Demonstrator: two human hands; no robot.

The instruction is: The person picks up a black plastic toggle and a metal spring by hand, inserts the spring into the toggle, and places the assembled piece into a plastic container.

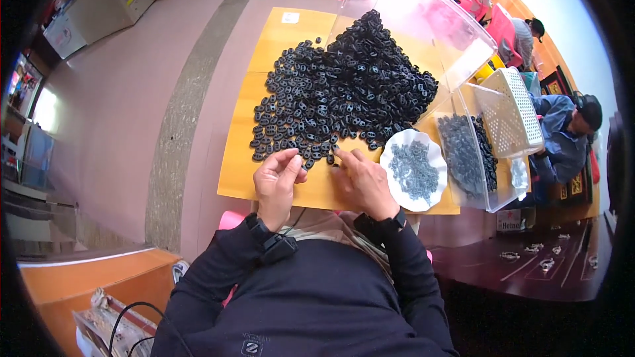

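My left hand (276, 180) is in a near-closed pinch, thumb and index finger together at the near edge of the heap; a small dark bit shows at the tips, but I cannot tell whether I have hold of it. My right hand (368, 184) reaches in from the other side, index finger extended and thumb slightly apart; black shows at both tips, and whether a piece is gripped I cannot tell. The black two-holed pieces (344, 86) lie before both hands on the yellow-orange tabletop (243, 175), piled high at the far side and thinning to the left. Near my right wrist is a white scalloped dish (417, 205) of small greyish pieces (414, 170). Farther right stands a clear bin (504, 193) with more black pieces inside
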